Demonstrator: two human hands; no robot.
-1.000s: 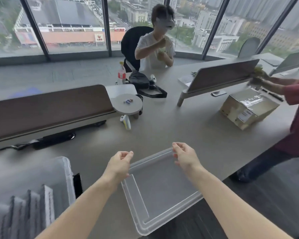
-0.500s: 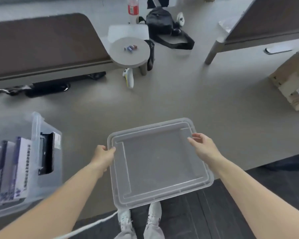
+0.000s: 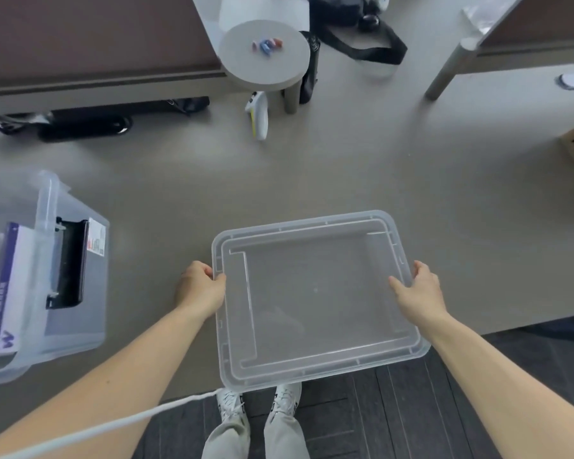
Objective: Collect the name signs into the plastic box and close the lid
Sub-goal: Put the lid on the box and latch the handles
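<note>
Very little can be read from here. In the plastic box at the table's left edge, a purple-and-white name sign bears a white "W"-like mark near its lower end, with a column of small characters too blurred to read. A white sticker on the box's end wall has red and dark print, illegible.

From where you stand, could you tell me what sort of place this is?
Probably a shared office: a long grey desk with brown divider panels, a clear storage box holding name signs, and a black bag.
</note>
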